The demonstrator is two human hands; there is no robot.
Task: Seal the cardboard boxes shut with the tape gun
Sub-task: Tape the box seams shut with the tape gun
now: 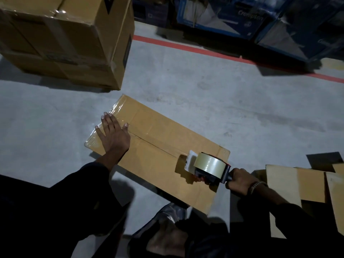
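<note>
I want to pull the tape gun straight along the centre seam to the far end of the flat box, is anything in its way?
Only your own left hand. It lies flat on the box at the far end of the seam, fingers spread. Between it and the tape gun, held by the right hand, the seam looks bare.

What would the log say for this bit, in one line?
left hand: flat on box | right hand: grips tape gun at seam end | seam: open

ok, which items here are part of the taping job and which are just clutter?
In use:
- flat box, centre seam being taped
- tape gun, gripped by right hand
- left hand, pressing the box end

Lying about:
- large taped box
- open carton flaps
- blue printed cartons
</note>
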